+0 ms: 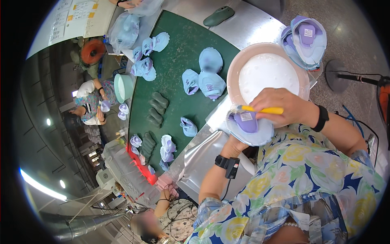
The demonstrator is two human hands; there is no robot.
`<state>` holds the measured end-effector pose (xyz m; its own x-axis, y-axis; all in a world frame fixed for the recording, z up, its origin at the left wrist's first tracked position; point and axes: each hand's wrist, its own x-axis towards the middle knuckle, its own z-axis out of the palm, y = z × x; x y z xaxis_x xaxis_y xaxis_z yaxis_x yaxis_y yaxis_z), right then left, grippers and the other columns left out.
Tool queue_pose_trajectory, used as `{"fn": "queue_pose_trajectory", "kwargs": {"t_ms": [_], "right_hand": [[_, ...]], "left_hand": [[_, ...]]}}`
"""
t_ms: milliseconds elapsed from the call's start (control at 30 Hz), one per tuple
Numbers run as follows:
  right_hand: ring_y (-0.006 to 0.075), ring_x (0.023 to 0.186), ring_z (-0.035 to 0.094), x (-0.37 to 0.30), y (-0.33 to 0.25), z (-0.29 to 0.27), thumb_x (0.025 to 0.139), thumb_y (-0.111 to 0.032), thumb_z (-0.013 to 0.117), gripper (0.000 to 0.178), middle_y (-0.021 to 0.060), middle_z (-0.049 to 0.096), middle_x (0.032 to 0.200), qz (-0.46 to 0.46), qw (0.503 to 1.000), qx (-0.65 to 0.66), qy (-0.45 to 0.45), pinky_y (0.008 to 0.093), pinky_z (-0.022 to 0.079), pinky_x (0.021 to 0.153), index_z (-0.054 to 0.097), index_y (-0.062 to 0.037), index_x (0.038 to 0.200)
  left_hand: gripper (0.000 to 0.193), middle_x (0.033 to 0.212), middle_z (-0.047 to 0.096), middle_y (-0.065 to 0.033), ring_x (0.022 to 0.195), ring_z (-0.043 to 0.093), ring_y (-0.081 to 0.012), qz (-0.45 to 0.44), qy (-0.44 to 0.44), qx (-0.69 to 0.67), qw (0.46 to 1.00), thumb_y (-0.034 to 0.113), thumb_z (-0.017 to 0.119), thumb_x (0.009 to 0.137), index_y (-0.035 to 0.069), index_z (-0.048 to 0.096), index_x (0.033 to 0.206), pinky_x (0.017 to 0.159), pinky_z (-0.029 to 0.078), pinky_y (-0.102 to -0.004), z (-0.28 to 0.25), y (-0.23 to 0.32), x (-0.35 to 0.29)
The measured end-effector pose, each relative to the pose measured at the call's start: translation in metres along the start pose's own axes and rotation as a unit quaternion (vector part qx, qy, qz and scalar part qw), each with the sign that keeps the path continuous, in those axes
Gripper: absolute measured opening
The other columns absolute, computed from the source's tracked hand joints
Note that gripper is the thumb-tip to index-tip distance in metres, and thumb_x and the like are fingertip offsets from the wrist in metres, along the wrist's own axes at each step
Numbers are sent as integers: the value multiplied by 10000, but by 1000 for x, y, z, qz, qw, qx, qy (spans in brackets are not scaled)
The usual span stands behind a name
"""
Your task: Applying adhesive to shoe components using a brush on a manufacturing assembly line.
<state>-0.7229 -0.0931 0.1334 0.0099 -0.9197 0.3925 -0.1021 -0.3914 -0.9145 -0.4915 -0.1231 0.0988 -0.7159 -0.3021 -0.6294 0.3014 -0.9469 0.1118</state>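
My left hand (235,146) grips a light-blue shoe upper (263,136) from below, its purple lining with a white label turned upward. Over that upper, my right hand (278,103) is closed around a yellow-handled brush (273,110), whose bristle end points left at the upper's edge. Whether the bristles touch the fabric I cannot tell. Just beyond my hands stands a round beige basin (232,77) filled with white liquid (268,75). A loose light-blue upper (189,127) lies left of my hands on the green conveyor belt (178,53).
More uppers (212,84) and dark-green shoe lasts (156,110) lie along the belt. Nested uppers (306,40) sit right of the basin. A single last (219,16) rests on the metal table. Co-workers (95,99) are across the belt and at the lower left.
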Motion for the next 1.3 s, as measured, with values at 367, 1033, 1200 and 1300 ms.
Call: {"fn": "queue_pose_trajectory", "kwargs": {"t_ms": [367,1033,1200,1300], "right_hand": [[301,735,616,13,14,-14,833,-140,677,130,138,632,838,91,987,-81,-108,364,484,687,596,-49,878],[303,715,609,35,6,-6,829,-137,703,153,118,613,804,31,987,-155,-8,355,486,646,590,-37,859],[219,595,595,39,0,13,842,-142,699,165,126,617,740,156,974,-159,-45,317,456,559,587,-26,805],[133,601,574,32,0,19,861,-119,680,150,83,626,721,229,966,-121,-5,278,440,557,583,-14,815]], "left_hand": [[431,1219,617,-114,1056,642,-239,109,124,207,964,350,483,986,49,519,1292,894,564,-392,-7,4,-9],[346,1078,669,-55,969,678,-193,241,100,168,951,285,608,934,109,574,1230,848,577,-353,-18,33,-7],[380,1149,639,-37,1056,641,-183,347,101,95,927,309,564,961,108,531,1282,913,547,-366,-61,37,-23],[369,1168,624,-29,1088,613,-172,402,138,60,903,289,580,954,117,527,1277,920,539,-368,-84,56,-42]]}}
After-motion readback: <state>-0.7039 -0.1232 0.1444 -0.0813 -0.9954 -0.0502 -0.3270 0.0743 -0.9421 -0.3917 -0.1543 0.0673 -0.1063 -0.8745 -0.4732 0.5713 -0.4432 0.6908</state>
